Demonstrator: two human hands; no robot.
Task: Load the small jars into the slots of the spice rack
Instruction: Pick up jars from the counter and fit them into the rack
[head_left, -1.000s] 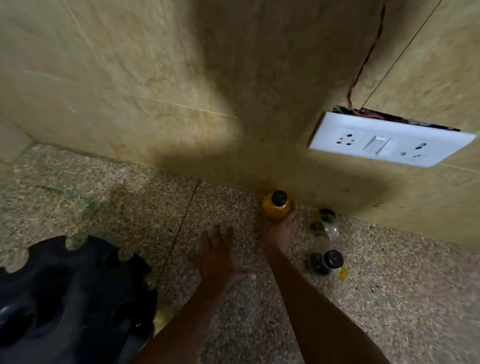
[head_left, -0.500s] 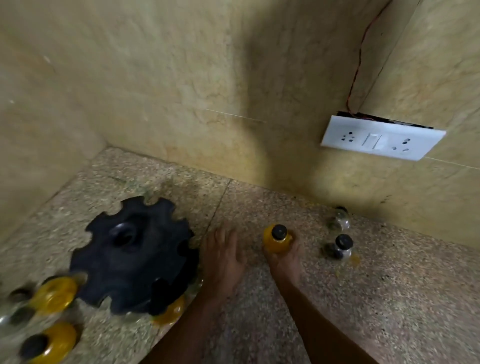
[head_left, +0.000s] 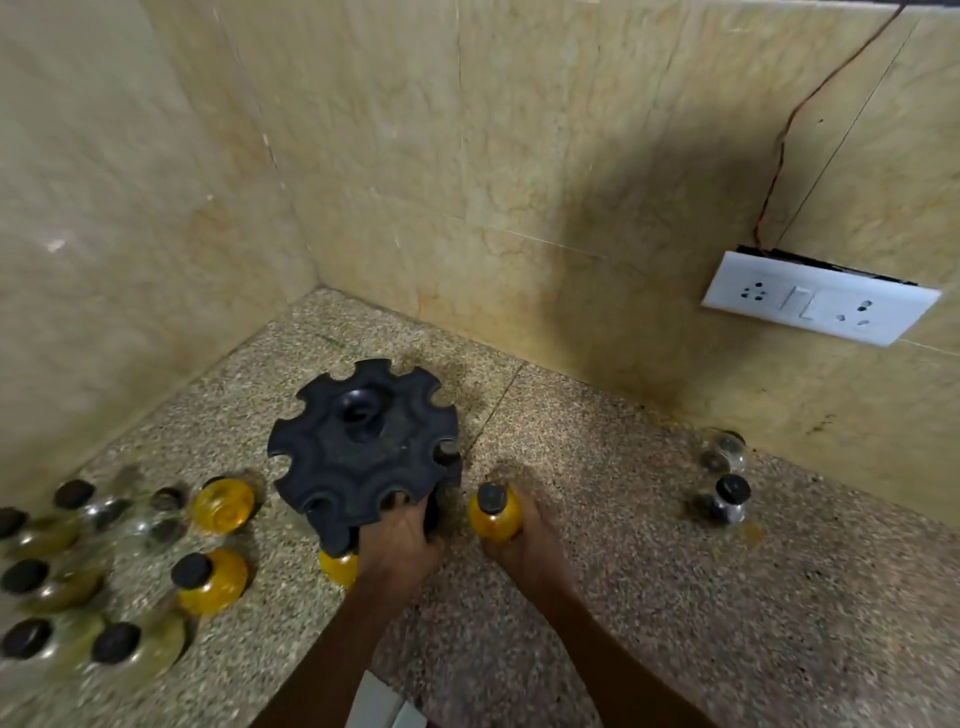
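Observation:
A black round spice rack (head_left: 358, 452) with notched slots around its rim stands on the speckled stone counter (head_left: 649, 597). My left hand (head_left: 400, 540) grips the rack's near right edge. My right hand (head_left: 524, 530) is closed around a yellow jar with a black cap (head_left: 491, 512), held upright just right of the rack. Another yellow jar (head_left: 337, 566) shows under the rack's near rim. Several more jars, yellow (head_left: 210, 577) and clear (head_left: 31, 577), stand to the left. Two clear jars (head_left: 724, 499) stand at the right by the wall.
Tiled walls close the corner behind and to the left of the rack. A white socket plate (head_left: 818, 299) with a red wire hangs on the back wall at right. A pale object (head_left: 379, 701) lies at the bottom edge between my arms.
The view swung left and back, bringing the rack and left jars into sight. My right hand carried the yellow jar from the wall toward the rack. My left hand took hold of the rack.

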